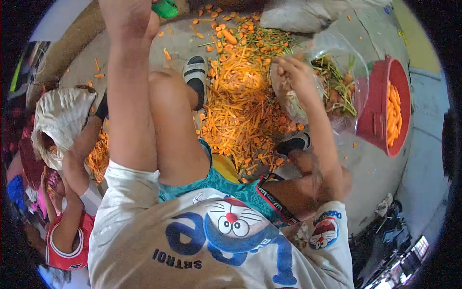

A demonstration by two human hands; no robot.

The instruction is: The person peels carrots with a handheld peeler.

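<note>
- The left hand (132, 19) was closed around a green object (165, 9), up near the top edge of the view.
- The right hand (294, 72) had its fingers bent, over the near side of a clear plastic bag (362, 72); I could not tell if it gripped the plastic.
- Inside this bag were green stems (342, 98).
- Between the two shoes (195, 72) lay a big heap of orange peels (233, 101), with cut round pieces around it.
- Right of the bag was a red tub (378, 108), tilted, having peeled carrots (393, 115) inside.
- At left, another person (72, 233) was beside a white sack (65, 113).
</note>
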